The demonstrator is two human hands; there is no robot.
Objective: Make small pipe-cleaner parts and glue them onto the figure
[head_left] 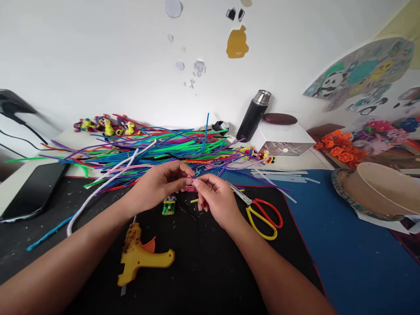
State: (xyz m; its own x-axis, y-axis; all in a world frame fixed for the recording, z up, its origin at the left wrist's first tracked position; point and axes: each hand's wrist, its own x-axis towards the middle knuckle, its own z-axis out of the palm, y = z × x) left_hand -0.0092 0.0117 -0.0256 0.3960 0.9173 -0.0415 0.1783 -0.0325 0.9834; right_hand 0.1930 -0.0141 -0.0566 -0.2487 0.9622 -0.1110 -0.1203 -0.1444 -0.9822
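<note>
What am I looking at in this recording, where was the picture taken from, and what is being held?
There is no robot: these are a person's bare hands, seen in one picture from a head-worn camera looking forward and down. The left hand and right hand meet fingertip to fingertip, pinching a small pinkish-purple piece, too small to identify. On the black mat lie a yellow glue gun and red-and-yellow-handled scissors. Behind the hands is a heap of colorful craft stems; a phone lies at the left.
</note>
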